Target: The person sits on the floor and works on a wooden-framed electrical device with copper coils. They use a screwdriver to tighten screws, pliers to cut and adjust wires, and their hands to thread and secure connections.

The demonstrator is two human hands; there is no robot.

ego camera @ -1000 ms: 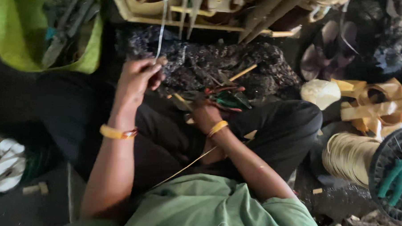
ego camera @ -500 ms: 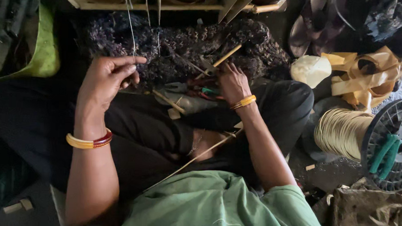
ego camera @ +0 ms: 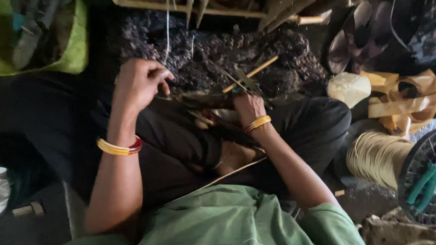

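Thin pale strand (ego camera: 168,24) rises from left hand (ego camera: 139,83), pinched in its fingertips, above the dark woven mat (ego camera: 283,62); right hand (ego camera: 247,106) grasps cane strips (ego camera: 251,73) at the mat's near edge

A cramped craft workshop on the floor. A big spool of pale cord (ego camera: 378,157), green pliers (ego camera: 422,185), wooden slats (ego camera: 260,8) and tape scraps (ego camera: 402,102) crowd around.
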